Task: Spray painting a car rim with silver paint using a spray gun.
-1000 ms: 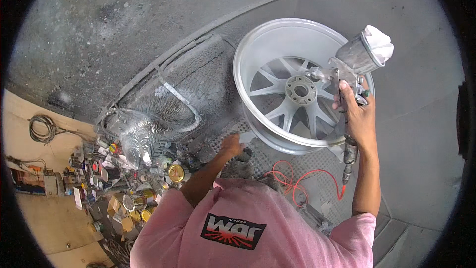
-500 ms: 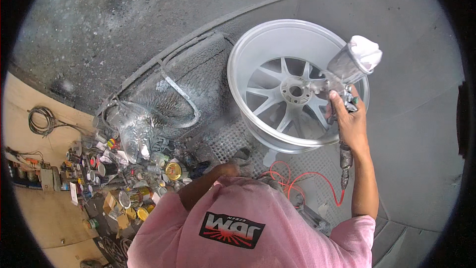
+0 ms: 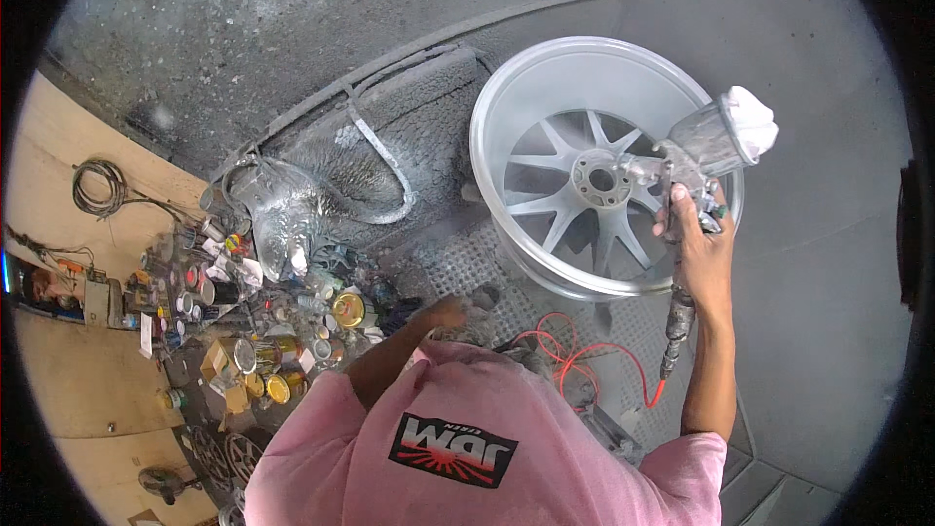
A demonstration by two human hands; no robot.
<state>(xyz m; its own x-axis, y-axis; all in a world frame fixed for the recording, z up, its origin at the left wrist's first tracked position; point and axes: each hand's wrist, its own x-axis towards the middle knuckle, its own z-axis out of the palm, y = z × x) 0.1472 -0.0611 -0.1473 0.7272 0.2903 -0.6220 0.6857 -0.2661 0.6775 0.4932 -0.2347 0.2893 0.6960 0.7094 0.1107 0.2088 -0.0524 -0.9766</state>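
Observation:
My right hand (image 3: 703, 244) is wrapped around the handle of a paint-smeared spray gun (image 3: 687, 180). A cup (image 3: 716, 136) with a crumpled white cover sits on top of the gun. The gun's nozzle points left, over the hub of a silver-white multi-spoke wheel rim (image 3: 492, 151), which lies tilted with its open barrel toward me. A red air hose (image 3: 623, 353) runs from the gun's lower end. My left hand (image 3: 450, 314) is low, close to my body, near a dark grey lump I cannot make out; its fingers are not clearly visible.
Paint cans (image 3: 349, 310), cups and boxes crowd the floor at left. A paint-crusted panel (image 3: 409, 127) with a bent metal bar (image 3: 385, 161) leans behind them. Perforated matting (image 3: 458, 268) lies under the rim. A black coiled cable (image 3: 100, 187) hangs on the wooden wall; more wheels (image 3: 209, 453) stand lower left.
The whole view has shifted, so the rim and surroundings appear farther right. My right hand and the spray gun stay over the rim, near its hub. The hose's curve has moved slightly left.

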